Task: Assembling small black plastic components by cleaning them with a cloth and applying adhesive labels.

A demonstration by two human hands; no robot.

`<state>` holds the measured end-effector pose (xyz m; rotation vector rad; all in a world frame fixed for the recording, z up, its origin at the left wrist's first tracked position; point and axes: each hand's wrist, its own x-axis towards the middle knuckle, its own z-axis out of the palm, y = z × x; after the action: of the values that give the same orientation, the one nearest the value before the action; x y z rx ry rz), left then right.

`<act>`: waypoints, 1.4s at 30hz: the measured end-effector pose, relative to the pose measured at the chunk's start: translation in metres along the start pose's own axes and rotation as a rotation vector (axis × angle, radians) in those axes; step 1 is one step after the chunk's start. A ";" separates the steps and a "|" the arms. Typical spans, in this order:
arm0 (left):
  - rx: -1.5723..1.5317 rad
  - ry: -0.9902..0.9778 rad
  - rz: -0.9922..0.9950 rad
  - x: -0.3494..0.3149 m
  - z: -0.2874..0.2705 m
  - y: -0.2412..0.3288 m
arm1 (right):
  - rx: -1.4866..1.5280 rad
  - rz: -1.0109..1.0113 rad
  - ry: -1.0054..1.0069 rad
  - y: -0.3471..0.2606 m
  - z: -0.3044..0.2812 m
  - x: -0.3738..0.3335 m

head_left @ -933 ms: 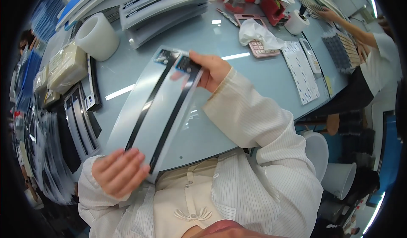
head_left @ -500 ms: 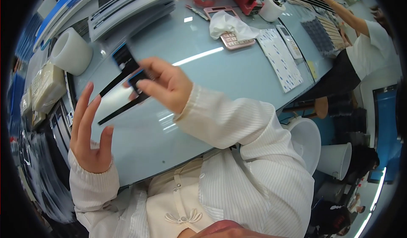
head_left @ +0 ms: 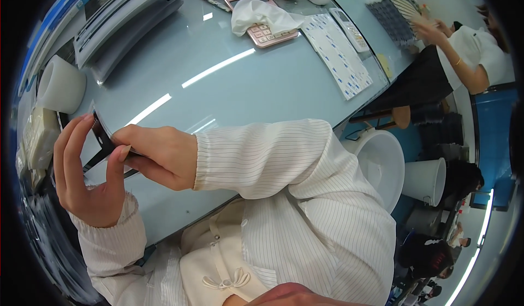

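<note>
My left hand (head_left: 90,178) and my right hand (head_left: 158,154) meet at the left side of the table. Between them is a flat black strip-like piece (head_left: 101,133) with a wider end and narrow black arms. The right thumb and fingers pinch it from the right. My left fingertips touch its far corner and the left thumb its near side, so the piece spans that hand's grip. A thin see-through edge shows by the left fingertips; whether it is a plastic sleeve I cannot tell. Fingers hide much of the piece.
Stacked clear sleeves with black strips (head_left: 128,22) lie far left, near a white roll (head_left: 61,85) and a plastic-wrapped bundle (head_left: 41,137). A pink calculator (head_left: 273,35) sits under crumpled white tissue (head_left: 259,16). A patterned sheet (head_left: 335,55) and white remote (head_left: 349,29) lie right. Another person works beyond.
My right hand has carried the black piece left and nearer to me, into my left hand's fingers. The view has shifted. The other person's arms have lowered.
</note>
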<state>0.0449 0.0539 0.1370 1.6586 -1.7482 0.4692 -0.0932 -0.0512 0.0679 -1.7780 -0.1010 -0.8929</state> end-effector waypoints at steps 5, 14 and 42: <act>0.091 0.025 0.060 0.001 -0.002 0.004 | -0.079 -0.130 0.043 0.003 0.002 -0.001; 0.217 0.085 0.150 -0.007 -0.016 0.006 | -0.209 -0.294 0.098 -0.004 0.004 -0.001; 0.089 -0.002 0.227 -0.019 0.015 -0.008 | -1.519 0.484 0.360 -0.086 -0.254 -0.225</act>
<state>0.0483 0.0563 0.1119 1.5262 -1.9519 0.6572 -0.4261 -0.1540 0.0305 -2.6893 1.5393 -0.9375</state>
